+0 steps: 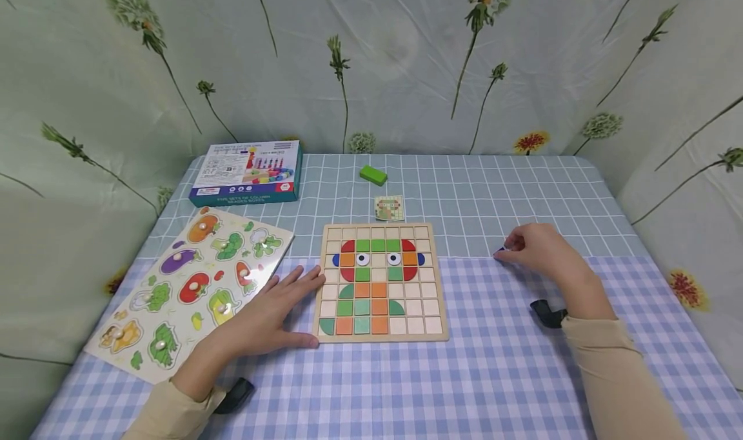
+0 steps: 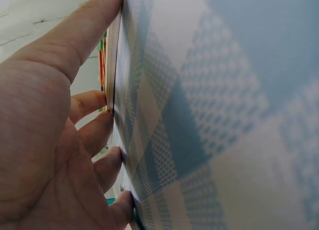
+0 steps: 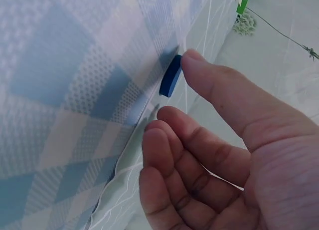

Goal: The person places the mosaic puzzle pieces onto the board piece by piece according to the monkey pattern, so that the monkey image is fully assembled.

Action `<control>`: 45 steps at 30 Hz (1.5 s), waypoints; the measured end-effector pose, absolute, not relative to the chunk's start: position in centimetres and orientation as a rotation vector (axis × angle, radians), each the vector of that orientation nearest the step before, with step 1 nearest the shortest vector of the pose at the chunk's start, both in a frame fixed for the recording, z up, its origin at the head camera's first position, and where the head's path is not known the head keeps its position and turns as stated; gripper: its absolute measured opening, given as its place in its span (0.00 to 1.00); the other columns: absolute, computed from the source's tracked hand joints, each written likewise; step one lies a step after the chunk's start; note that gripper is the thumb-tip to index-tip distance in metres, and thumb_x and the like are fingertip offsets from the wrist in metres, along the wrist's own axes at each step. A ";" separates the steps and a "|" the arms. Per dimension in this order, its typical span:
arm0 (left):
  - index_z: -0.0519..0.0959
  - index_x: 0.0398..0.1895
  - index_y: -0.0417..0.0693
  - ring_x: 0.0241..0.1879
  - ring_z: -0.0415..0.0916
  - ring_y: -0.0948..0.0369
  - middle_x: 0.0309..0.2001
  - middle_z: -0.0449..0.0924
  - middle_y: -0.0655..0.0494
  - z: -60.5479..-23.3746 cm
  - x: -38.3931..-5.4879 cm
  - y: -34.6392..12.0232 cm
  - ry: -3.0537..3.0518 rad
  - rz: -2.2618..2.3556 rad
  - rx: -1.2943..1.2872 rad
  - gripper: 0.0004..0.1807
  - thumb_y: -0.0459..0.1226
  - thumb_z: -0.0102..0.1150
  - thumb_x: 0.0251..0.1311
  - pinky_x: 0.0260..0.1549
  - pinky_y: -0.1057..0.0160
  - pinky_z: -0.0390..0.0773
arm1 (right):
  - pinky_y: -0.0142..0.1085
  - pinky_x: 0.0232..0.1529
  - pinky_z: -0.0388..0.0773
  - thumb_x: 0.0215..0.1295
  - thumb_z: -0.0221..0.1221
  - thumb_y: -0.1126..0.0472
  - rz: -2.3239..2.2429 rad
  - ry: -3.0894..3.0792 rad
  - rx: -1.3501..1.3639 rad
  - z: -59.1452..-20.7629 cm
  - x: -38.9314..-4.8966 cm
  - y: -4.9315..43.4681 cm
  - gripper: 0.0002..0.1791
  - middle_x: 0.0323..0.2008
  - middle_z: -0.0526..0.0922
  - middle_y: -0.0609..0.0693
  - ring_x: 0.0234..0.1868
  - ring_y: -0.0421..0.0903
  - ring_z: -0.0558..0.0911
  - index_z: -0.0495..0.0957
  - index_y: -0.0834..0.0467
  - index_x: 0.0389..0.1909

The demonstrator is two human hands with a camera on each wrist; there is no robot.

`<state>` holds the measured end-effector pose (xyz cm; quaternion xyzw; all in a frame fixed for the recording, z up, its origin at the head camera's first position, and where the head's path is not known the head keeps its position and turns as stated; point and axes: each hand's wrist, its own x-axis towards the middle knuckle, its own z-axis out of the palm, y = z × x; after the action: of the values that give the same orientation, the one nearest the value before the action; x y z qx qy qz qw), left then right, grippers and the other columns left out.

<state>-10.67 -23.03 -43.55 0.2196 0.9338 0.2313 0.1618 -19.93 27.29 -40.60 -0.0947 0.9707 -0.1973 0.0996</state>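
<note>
My left hand lies spread beside the wooden grid board, its thumb and index fingertips at the board's left edge. Coloured tiles on the board form a figure with two round eyes. In the right wrist view a small dark-blue wooden piece shows edge-on close to the cloth. The thumb of my right hand meets one end of it. Bent fingers sit just below its other end, with a narrow gap showing. From the head view the piece is mostly hidden by that hand.
A vegetable knob puzzle lies left of the board, partly under my left forearm. Behind it is a boxed toy set. A pattern card and a green block are beyond the board. Two cloths cover the table.
</note>
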 end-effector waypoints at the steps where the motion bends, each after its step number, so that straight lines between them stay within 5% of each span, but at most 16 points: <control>1: 0.61 0.86 0.60 0.88 0.45 0.42 0.88 0.53 0.58 -43.6 -10.7 -23.0 2.665 0.660 0.627 0.61 0.65 0.79 0.51 0.82 0.27 0.41 | 0.39 0.36 0.76 0.65 0.74 0.51 -0.585 2.879 -0.275 -40.6 -19.9 27.2 0.17 0.30 0.85 0.54 0.33 0.47 0.79 0.85 0.63 0.35; 21: 0.61 0.86 0.61 0.88 0.44 0.42 0.88 0.52 0.58 -43.8 -10.7 -23.1 2.661 0.657 0.629 0.61 0.66 0.78 0.51 0.82 0.27 0.41 | 0.45 0.41 0.84 0.64 0.73 0.60 -0.653 2.871 -0.410 -40.2 -19.9 23.1 0.12 0.32 0.88 0.55 0.34 0.46 0.84 0.85 0.66 0.38; 32: 0.60 0.86 0.61 0.88 0.44 0.43 0.88 0.52 0.58 -43.8 -10.7 -23.1 2.669 0.644 0.638 0.60 0.65 0.78 0.51 0.82 0.26 0.41 | 0.33 0.33 0.76 0.63 0.73 0.62 -0.677 2.801 -0.555 -38.6 -19.0 16.6 0.10 0.27 0.83 0.48 0.29 0.41 0.77 0.84 0.63 0.40; 45: 0.60 0.86 0.61 0.88 0.44 0.42 0.88 0.52 0.58 -43.8 -10.7 -23.2 2.664 0.650 0.641 0.60 0.65 0.78 0.52 0.81 0.25 0.41 | 0.29 0.36 0.81 0.65 0.72 0.61 -0.688 2.658 -0.911 -38.3 -18.0 9.4 0.08 0.27 0.86 0.43 0.29 0.35 0.79 0.88 0.60 0.42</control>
<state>-10.74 -23.16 -43.76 0.2247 0.9334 0.2278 0.1622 -17.96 9.35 -38.26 -0.3125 0.9117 -0.2361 0.1239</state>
